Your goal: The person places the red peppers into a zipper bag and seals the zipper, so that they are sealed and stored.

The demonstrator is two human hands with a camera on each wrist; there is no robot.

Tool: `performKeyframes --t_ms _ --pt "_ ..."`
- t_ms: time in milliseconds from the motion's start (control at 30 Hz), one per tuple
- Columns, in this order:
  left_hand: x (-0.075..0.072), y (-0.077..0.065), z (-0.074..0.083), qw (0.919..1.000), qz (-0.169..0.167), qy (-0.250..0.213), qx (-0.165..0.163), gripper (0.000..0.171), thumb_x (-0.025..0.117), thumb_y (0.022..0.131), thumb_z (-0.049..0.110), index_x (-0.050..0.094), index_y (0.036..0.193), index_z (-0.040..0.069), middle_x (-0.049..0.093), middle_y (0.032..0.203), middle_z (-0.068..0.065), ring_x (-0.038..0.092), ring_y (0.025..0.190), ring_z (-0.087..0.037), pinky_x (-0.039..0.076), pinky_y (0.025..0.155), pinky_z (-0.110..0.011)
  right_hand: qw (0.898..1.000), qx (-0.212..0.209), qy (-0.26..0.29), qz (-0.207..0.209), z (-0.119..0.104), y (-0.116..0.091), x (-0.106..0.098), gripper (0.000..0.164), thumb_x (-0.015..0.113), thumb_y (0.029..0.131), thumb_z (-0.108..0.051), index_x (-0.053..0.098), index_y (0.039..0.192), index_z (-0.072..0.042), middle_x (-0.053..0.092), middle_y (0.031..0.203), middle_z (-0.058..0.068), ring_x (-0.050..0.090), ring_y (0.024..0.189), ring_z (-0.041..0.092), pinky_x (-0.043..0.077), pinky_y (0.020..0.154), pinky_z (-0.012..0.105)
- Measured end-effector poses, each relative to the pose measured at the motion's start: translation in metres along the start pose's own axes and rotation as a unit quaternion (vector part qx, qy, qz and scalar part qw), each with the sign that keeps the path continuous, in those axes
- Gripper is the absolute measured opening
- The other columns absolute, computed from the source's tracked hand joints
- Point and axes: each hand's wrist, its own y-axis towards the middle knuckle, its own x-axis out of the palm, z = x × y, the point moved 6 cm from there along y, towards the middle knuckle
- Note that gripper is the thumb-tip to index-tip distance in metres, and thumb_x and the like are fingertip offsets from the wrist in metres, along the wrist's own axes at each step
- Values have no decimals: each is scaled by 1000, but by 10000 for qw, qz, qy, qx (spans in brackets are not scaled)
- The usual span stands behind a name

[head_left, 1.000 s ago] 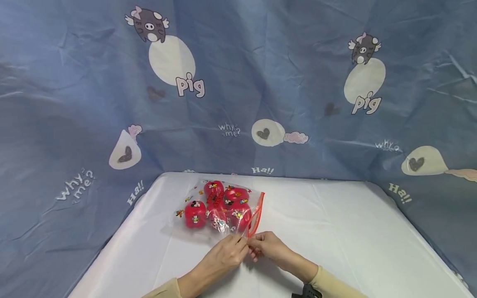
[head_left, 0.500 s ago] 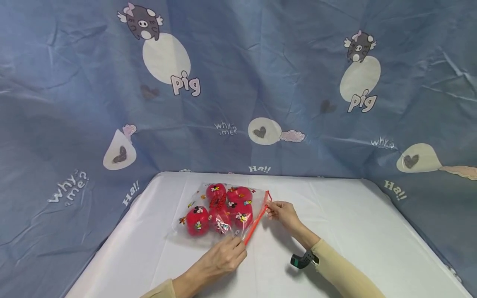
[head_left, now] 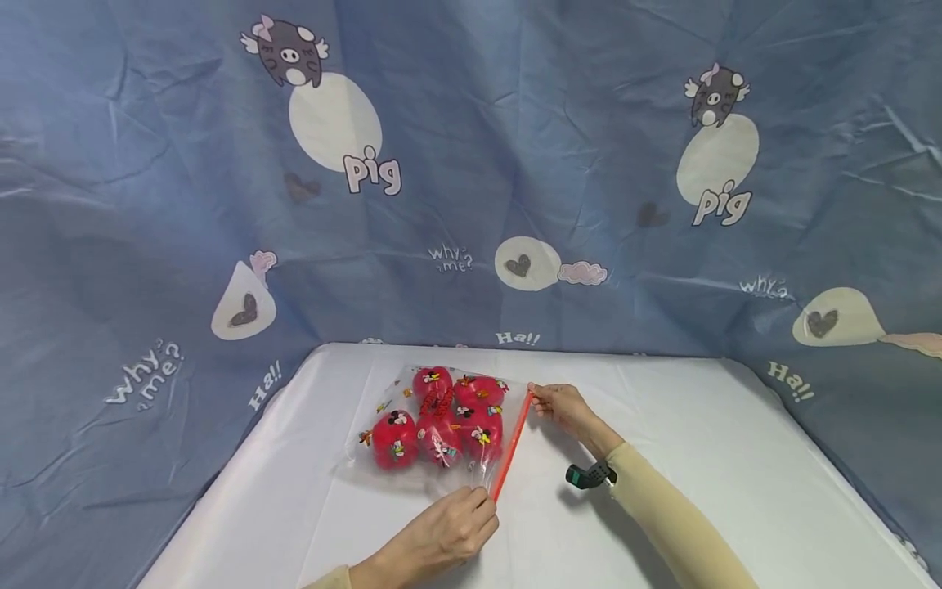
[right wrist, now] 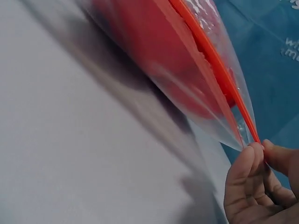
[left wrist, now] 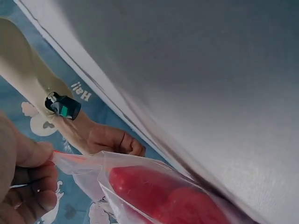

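Note:
A clear zip bag [head_left: 412, 401] printed with cartoon figures lies on the white table, with several red round objects [head_left: 395, 442] inside it. Its red zip strip [head_left: 513, 442] runs along the right edge. At the near corner of that edge, my left hand [head_left: 458, 528] pinches the bag between thumb and fingers. The far end of the strip is pinched by my right hand [head_left: 567, 411]. In the right wrist view, the two sides of the bag's mouth stand apart along the strip [right wrist: 219, 70] and meet at the right fingertips.
A white cloth covers the table [head_left: 662, 458]. Behind it hangs a blue curtain [head_left: 589, 164] with pig prints. A black wrist camera [head_left: 589, 474] sits on the right wrist.
My right hand has moved from beside the left hand to the far end of the zip strip. The strip is now pulled straight, and my left hand has shifted slightly nearer.

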Motion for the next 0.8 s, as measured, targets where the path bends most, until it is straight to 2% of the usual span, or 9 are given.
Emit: performKeyframes --t_ms 167,333,433,500,567,667,800 --pt "7 -4 1 9999 -123 27 -52 39 27 97 0 54 72 13 51 70 3 50 71 -9 44 67 -19 10000 11 5 -6 2 6 0 23 59 95 -19 64 97 3 62 68 -2 58 62 7 50 60 19" --pt "20 -10 3 9994 -232 -45 -262 40 26 97 2 55 72 14 51 72 3 49 71 -11 42 65 -21 9988 -135 -271 394 7 8 -5 24 66 91 -24 65 86 -1 61 65 -2 57 57 6 50 57 19" --pt "24 -11 5 9978 -386 -250 -481 48 21 99 2 60 73 15 52 72 4 49 71 -11 42 64 -20 9946 -190 -611 811 12 4 -16 43 70 85 -41 65 83 1 60 63 -2 56 55 6 49 55 20" --pt "25 -12 6 9940 -583 -594 -714 37 37 100 10 62 73 16 52 71 5 49 70 -10 42 64 -21 9919 -205 -734 1012 14 -2 -24 55 69 83 -50 64 87 5 59 65 -1 55 55 7 48 55 21" --pt "24 -13 5 9861 -839 -1042 -988 29 51 97 22 63 71 17 53 70 6 49 70 -9 42 64 -20 9888 -247 -908 1157 14 -9 -32 62 68 82 -54 63 90 7 59 66 -1 55 56 7 48 54 22" --pt "24 -12 -4 9610 -1281 -1945 -1493 32 65 88 43 60 67 19 51 68 9 48 67 -5 40 61 -17 9839 -304 -1333 1155 9 -24 -39 55 68 85 -47 63 90 8 59 68 2 54 58 10 48 56 25" --pt "26 -6 -30 9285 -1502 -2694 -2067 37 55 94 46 62 69 19 54 67 10 50 66 -2 42 61 -15 9719 -410 -2133 909 -4 -48 -40 46 69 86 -40 64 88 6 61 69 9 55 61 16 50 60 31"
